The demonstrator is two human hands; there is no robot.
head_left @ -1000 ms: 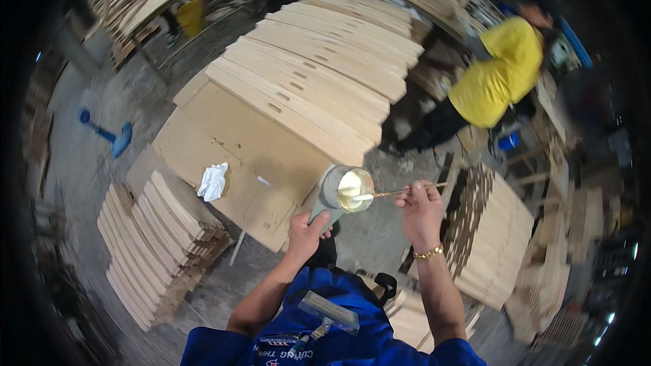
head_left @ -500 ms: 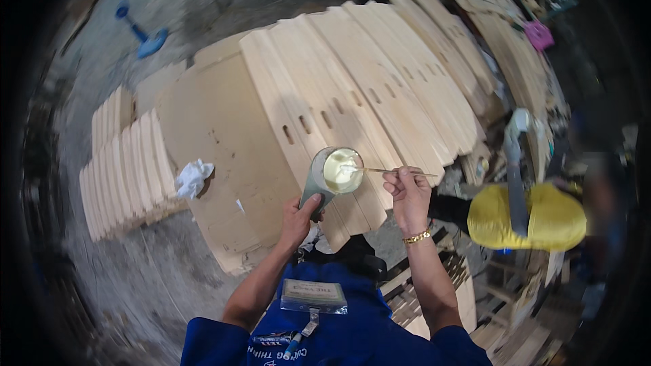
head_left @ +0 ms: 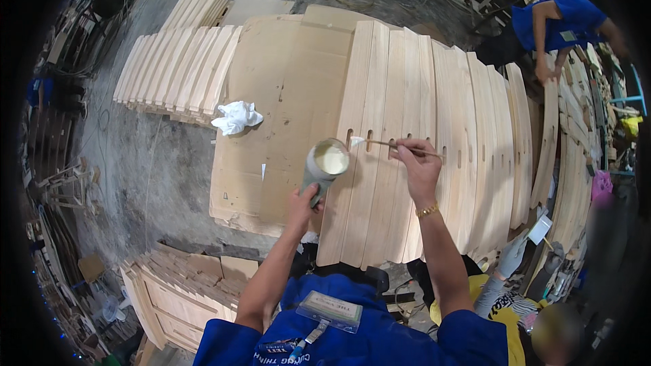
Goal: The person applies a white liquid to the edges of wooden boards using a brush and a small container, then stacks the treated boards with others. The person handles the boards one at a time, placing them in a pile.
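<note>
My left hand [head_left: 303, 207] is wrapped round a grey-green cup-like container [head_left: 316, 181], tilted, with cream-coloured paste [head_left: 332, 160] inside. Pinched in the fingers of my right hand [head_left: 420, 171] is a thin stick [head_left: 385, 144], its tip coated with white paste. That tip is over the slotted ends of the nearest pale wooden boards [head_left: 380, 196], close to a slot; whether it touches the wood I cannot tell. Several such boards lie side by side beneath both hands, each with an oblong slot near its middle.
Cardboard [head_left: 271, 74] lies left of the boards, with a crumpled white rag [head_left: 237, 117] on its edge. Stacked wooden pieces [head_left: 180, 68] stand farther left. A person in blue [head_left: 559, 24] bends over boards at far right; a gloved hand [head_left: 510, 257] shows at lower right.
The stick has come out of the paste and moved over the boards, carrying paste on its tip. My view has turned, and a person in blue now shows more fully at upper right.
</note>
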